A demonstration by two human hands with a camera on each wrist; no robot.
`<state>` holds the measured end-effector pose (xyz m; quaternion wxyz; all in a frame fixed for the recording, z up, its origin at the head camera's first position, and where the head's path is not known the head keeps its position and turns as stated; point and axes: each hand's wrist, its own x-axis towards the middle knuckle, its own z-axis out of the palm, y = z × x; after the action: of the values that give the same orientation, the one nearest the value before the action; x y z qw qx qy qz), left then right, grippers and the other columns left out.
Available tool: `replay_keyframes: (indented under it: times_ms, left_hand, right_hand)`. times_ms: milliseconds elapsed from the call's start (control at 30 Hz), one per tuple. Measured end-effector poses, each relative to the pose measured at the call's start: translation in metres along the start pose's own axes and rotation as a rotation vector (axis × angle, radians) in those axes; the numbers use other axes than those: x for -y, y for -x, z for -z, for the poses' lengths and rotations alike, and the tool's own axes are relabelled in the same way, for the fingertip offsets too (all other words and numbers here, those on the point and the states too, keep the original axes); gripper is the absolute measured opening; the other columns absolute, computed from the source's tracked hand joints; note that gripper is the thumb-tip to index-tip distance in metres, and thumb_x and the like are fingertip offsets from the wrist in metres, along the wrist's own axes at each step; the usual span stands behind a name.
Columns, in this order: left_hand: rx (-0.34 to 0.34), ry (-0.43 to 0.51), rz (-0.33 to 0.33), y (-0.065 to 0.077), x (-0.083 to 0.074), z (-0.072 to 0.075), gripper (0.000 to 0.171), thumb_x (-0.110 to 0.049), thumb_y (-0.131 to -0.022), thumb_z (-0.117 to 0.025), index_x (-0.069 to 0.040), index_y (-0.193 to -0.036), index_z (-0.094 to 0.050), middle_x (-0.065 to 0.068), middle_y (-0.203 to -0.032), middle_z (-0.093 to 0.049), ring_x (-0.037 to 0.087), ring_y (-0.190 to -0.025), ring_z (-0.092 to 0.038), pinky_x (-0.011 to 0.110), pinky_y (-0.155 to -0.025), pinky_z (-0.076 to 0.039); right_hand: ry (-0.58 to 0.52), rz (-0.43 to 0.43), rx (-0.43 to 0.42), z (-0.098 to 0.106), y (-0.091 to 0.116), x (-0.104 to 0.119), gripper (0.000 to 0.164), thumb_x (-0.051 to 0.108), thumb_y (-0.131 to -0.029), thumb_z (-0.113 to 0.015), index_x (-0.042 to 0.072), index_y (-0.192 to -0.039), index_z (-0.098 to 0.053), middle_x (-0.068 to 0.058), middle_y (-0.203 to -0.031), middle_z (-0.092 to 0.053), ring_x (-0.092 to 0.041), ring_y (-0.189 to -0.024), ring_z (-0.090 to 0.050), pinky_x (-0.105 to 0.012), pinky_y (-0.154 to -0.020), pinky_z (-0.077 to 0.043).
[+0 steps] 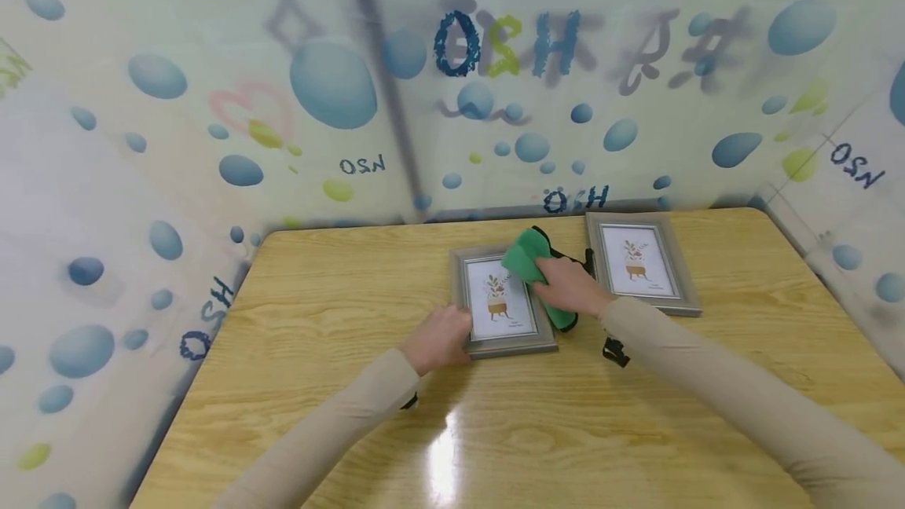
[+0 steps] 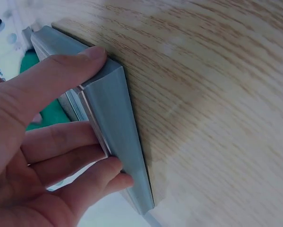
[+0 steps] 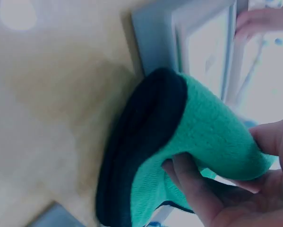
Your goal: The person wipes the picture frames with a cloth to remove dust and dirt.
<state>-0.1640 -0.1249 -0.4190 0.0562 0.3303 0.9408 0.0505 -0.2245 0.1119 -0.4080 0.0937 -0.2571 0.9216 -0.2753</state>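
Sleeves point(image 1: 735, 387) lie nearest; the right hand point(image 1: 571, 287) grips a cloth point(image 1: 525, 255); the half-curled left hand point(image 1: 440, 336) pinches the picture frame point(image 1: 500, 311), at five o'clock from centre, likely light, stiff, fragile-faced: hold its rim.

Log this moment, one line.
left hand: grips left picture frame | right hand: holds green cloth | right picture frame: lies on table
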Motion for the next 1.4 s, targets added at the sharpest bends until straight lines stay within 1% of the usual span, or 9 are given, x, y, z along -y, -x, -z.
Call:
replay_keyframes:
  times_ms: [233, 400, 533, 867, 1067, 1133, 1233, 1333, 1400]
  left_hand:
    - [-0.004, 0.014, -0.019, 0.000, 0.001, -0.001, 0.040, -0.015, -0.063, -0.090, 0.002, -0.093, -0.069, 0.010, -0.085, -0.068, 0.023, -0.076, -0.064, 0.032, -0.072, -0.055]
    - [-0.015, 0.033, -0.013, 0.001, 0.004, -0.003, 0.042, -0.013, -0.063, -0.090, 0.001, -0.097, -0.069, 0.010, -0.088, -0.069, 0.023, -0.078, -0.065, 0.031, -0.073, -0.055]
    - [-0.019, 0.048, -0.009, 0.001, 0.003, -0.005, 0.043, -0.016, -0.063, -0.090, 0.001, -0.096, -0.069, 0.009, -0.086, -0.069, 0.023, -0.077, -0.065, 0.032, -0.072, -0.055]
    - [-0.020, 0.095, 0.014, -0.001, 0.005, -0.005, 0.039, -0.014, -0.061, -0.090, 0.003, -0.091, -0.070, 0.010, -0.079, -0.068, 0.021, -0.069, -0.064, 0.030, -0.067, -0.056]
    - [-0.033, 0.114, 0.014, 0.000, 0.004, -0.005, 0.050, -0.013, -0.060, -0.091, 0.002, -0.103, -0.070, 0.013, -0.088, -0.070, 0.025, -0.078, -0.067, 0.034, -0.073, -0.056]
    - [-0.031, 0.122, 0.012, 0.001, 0.004, -0.004, 0.053, -0.013, -0.060, -0.091, 0.002, -0.106, -0.069, 0.013, -0.090, -0.070, 0.026, -0.080, -0.067, 0.035, -0.075, -0.056]
    - [-0.025, 0.114, 0.005, 0.001, 0.004, -0.003, 0.048, -0.013, -0.061, -0.091, 0.002, -0.101, -0.070, 0.012, -0.085, -0.069, 0.024, -0.075, -0.066, 0.033, -0.071, -0.056]
    - [-0.013, 0.063, -0.021, 0.001, 0.004, -0.002, 0.039, -0.016, -0.063, -0.090, 0.001, -0.092, -0.070, 0.010, -0.083, -0.068, 0.022, -0.072, -0.064, 0.032, -0.070, -0.055]
    - [-0.007, 0.008, -0.051, 0.001, 0.005, -0.002, 0.036, -0.018, -0.065, -0.089, 0.000, -0.088, -0.070, 0.010, -0.085, -0.067, 0.022, -0.074, -0.064, 0.035, -0.076, -0.055]
  right_hand:
    - [-0.005, -0.048, 0.031, 0.009, -0.035, -0.013, 0.014, 0.007, -0.096, -0.046, 0.007, -0.083, -0.042, -0.006, -0.068, -0.042, -0.019, -0.056, -0.047, -0.034, -0.055, -0.041]
    - [0.010, -0.010, 0.005, 0.009, -0.041, -0.018, 0.010, 0.008, -0.098, -0.047, 0.004, -0.089, -0.046, -0.007, -0.073, -0.048, -0.022, -0.063, -0.052, -0.040, -0.063, -0.045]
    - [0.020, 0.021, -0.013, 0.004, -0.028, -0.018, 0.010, 0.008, -0.098, -0.049, 0.004, -0.089, -0.047, -0.006, -0.070, -0.047, -0.020, -0.061, -0.051, -0.037, -0.059, -0.045]
    - [0.017, 0.110, -0.056, -0.016, 0.025, -0.004, 0.015, 0.004, -0.095, -0.054, 0.010, -0.083, -0.046, 0.001, -0.063, -0.043, -0.011, -0.052, -0.046, -0.028, -0.048, -0.041]
    - [0.039, 0.123, -0.051, -0.020, 0.046, 0.008, 0.018, 0.003, -0.092, -0.056, 0.012, -0.080, -0.046, 0.003, -0.060, -0.042, -0.008, -0.049, -0.042, -0.026, -0.046, -0.039]
    - [0.045, 0.126, -0.052, -0.020, 0.049, 0.011, 0.019, 0.003, -0.092, -0.056, 0.013, -0.079, -0.045, 0.004, -0.060, -0.041, -0.008, -0.048, -0.041, -0.025, -0.046, -0.038]
    - [0.063, 0.127, -0.074, -0.019, 0.047, 0.014, 0.020, 0.002, -0.091, -0.056, 0.013, -0.078, -0.046, 0.003, -0.061, -0.042, -0.009, -0.051, -0.042, -0.026, -0.047, -0.038]
    - [0.093, 0.108, -0.098, -0.020, 0.037, 0.013, 0.015, 0.002, -0.091, -0.056, 0.011, -0.081, -0.049, 0.002, -0.067, -0.046, -0.011, -0.056, -0.045, -0.028, -0.049, -0.041]
    - [0.115, 0.093, -0.103, -0.020, 0.028, 0.012, 0.011, 0.002, -0.091, -0.056, 0.009, -0.084, -0.051, 0.000, -0.072, -0.048, -0.013, -0.059, -0.047, -0.030, -0.051, -0.042]
